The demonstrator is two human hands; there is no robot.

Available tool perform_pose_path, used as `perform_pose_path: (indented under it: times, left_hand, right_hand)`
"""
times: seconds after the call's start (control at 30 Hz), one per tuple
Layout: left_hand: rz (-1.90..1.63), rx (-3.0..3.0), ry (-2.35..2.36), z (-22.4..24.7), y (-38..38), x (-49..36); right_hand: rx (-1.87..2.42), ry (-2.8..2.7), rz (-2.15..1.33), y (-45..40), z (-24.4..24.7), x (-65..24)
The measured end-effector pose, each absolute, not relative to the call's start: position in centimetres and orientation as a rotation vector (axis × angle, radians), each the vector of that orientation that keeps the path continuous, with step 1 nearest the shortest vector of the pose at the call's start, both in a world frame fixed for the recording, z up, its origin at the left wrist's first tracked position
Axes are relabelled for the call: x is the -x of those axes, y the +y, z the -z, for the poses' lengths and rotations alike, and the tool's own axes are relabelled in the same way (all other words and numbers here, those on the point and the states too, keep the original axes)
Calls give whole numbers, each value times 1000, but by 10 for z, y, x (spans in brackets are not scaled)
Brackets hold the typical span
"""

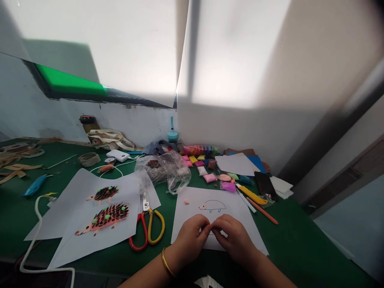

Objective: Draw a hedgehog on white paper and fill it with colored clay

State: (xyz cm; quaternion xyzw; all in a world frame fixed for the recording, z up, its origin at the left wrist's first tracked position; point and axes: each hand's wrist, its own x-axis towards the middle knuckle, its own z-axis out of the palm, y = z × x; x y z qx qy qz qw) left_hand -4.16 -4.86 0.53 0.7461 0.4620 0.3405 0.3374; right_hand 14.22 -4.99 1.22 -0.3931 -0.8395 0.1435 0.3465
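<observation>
Hedgehog drawing (213, 205) lies at lower centre of the frame, on white paper (235, 200). Below it I see the left hand (193, 236) and right hand (235, 235), fingers curled in, tips meeting; I cannot tell whether they pinch anything. One small peach lump (186, 202) sits left of the drawing; scissors (146, 205) with red and yellow handles lie farther left.

L hand (193, 235); R hand (233, 235); fingertips (207, 229) tog.
</observation>
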Motion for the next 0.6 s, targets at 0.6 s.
perform_pose_path:
  times: [0.6]
  left_hand:
    - [-984,-1797,1226,-10,-46,45]
  right_hand:
    - [1793,-2159,64,61,-1,-200]
